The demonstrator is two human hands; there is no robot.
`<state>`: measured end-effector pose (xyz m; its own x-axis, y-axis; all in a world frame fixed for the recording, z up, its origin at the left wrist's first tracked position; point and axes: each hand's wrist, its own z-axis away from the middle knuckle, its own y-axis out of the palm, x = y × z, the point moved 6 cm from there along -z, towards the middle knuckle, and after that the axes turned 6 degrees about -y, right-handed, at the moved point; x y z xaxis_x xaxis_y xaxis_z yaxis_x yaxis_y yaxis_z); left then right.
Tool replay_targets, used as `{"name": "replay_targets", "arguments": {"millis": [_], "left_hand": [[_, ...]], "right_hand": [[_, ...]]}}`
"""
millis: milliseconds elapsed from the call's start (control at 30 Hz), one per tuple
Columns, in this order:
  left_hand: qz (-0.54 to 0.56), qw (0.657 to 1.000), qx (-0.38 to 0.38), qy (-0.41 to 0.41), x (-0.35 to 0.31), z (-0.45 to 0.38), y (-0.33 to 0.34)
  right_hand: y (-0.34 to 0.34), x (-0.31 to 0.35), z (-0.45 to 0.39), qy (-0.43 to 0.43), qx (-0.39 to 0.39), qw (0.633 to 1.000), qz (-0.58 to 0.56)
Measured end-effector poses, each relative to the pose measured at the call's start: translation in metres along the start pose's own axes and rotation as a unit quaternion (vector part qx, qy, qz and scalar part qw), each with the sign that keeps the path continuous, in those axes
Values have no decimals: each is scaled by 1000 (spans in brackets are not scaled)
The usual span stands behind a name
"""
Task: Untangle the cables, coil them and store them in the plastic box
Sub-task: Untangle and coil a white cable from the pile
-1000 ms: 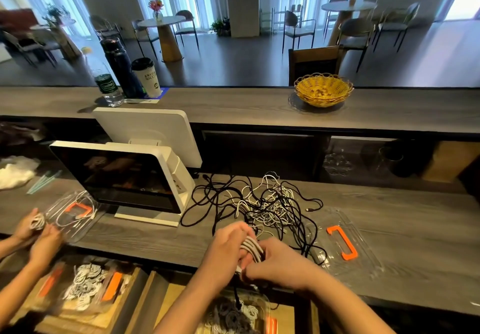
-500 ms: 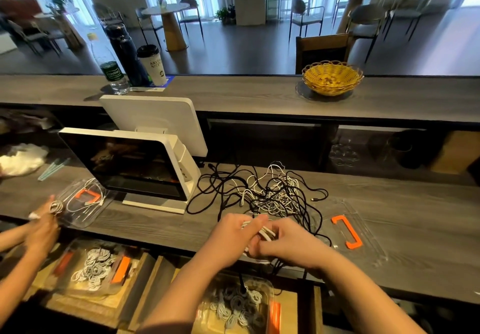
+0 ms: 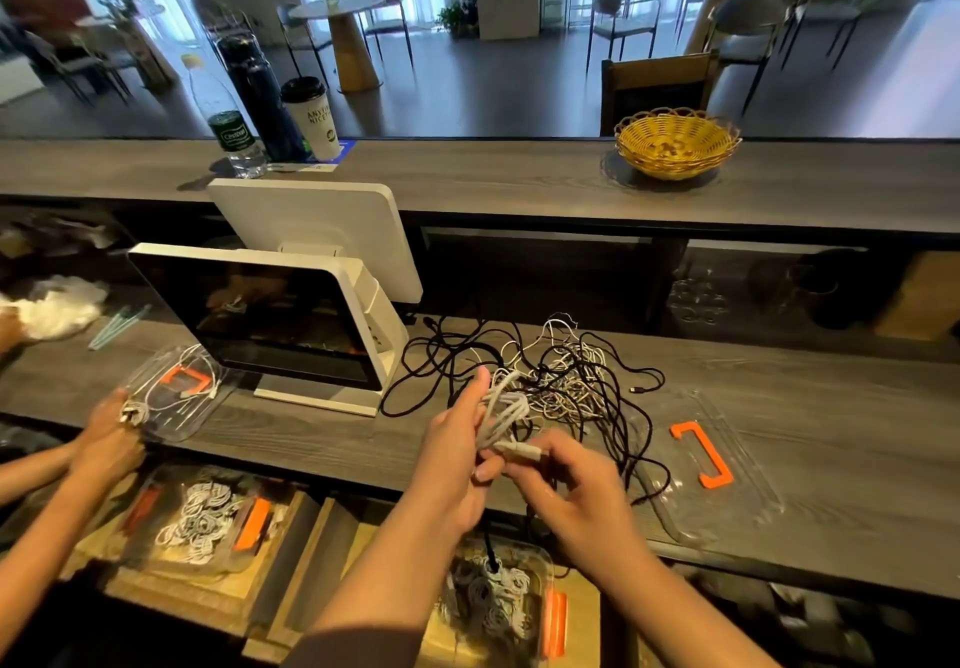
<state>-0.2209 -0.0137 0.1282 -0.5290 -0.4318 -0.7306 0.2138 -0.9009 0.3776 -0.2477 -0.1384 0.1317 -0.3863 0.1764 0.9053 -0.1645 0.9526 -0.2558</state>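
Head view: left hand (image 3: pixel 453 452) grips looped white coiled cable (image 3: pixel 503 410) above dark wooden counter (image 3: pixel 831 407); right hand (image 3: pixel 576 493) pinches its plug end. Tangled black-white cable pile (image 3: pixel 561 376) just behind; clear plastic box (image 3: pixel 498 600) below counter edge.

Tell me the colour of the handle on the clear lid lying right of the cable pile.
Orange handle, seen plainly in the head view.

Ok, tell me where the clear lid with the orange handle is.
In the head view, the clear lid lies flat on the lower counter, right of the tangled cables and beyond the right hand.
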Motion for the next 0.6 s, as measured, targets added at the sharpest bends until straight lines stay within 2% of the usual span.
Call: {"name": "replay_targets", "arguments": {"millis": [133,233,300,367,433,533,600], "left_hand": [[-49,995,-83,-5,4,-8,-9],[-102,985,-138,26,1,-9,-12],[-115,980,-154,59,-1,-5,-8],[-141,971,-167,99,-5,-4,-5],[-189,956,-177,138,-10,-4,-4],[-272,923,-192,193,-16,-8,-7],[-348,885,-201,234,-19,-9,-5]], "right_hand": [[12,9,16,-44,-51,998,-11],[21,8,24,5,-78,994,-83],[25,10,24,11,-96,991,-88],[23,14,19,-33,-110,993,-27],[17,17,15,-118,-116,982,95],[6,19,8,-216,-134,923,290],[2,22,2,-236,-152,896,344]]}}
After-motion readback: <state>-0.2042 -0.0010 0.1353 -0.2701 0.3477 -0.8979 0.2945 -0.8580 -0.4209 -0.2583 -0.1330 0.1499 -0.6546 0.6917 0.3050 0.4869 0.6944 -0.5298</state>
